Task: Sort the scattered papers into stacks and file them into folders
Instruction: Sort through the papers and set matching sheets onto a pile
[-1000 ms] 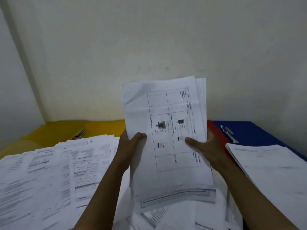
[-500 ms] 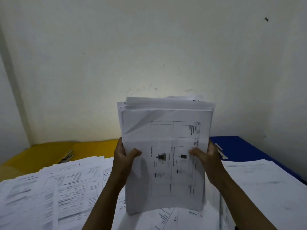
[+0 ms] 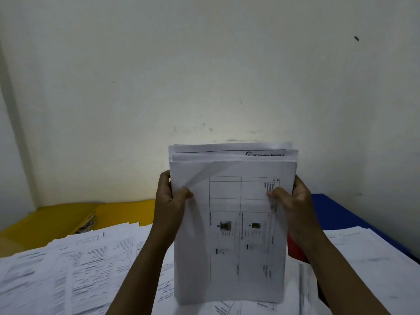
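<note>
A thick stack of white papers (image 3: 229, 235) stands upright on its bottom edge in the middle, its front sheet printed with a table. My left hand (image 3: 169, 201) grips the stack's left edge, thumb on the front. My right hand (image 3: 293, 205) grips the right edge the same way. Loose printed papers (image 3: 68, 264) lie spread over the table at the left and below the stack. A yellow folder (image 3: 56, 219) with a metal clip lies at the back left, a blue folder (image 3: 336, 212) at the back right, and a red folder (image 3: 295, 248) shows behind my right wrist.
Another pile of papers (image 3: 368, 258) rests on the blue folder at the right. A pale wall (image 3: 204, 76) rises close behind the table, with a corner at the far left.
The stack has gone from tilted and fanned to upright and squared on its bottom edge. Both hands have slid higher up its sides. The camera has tipped upward.
</note>
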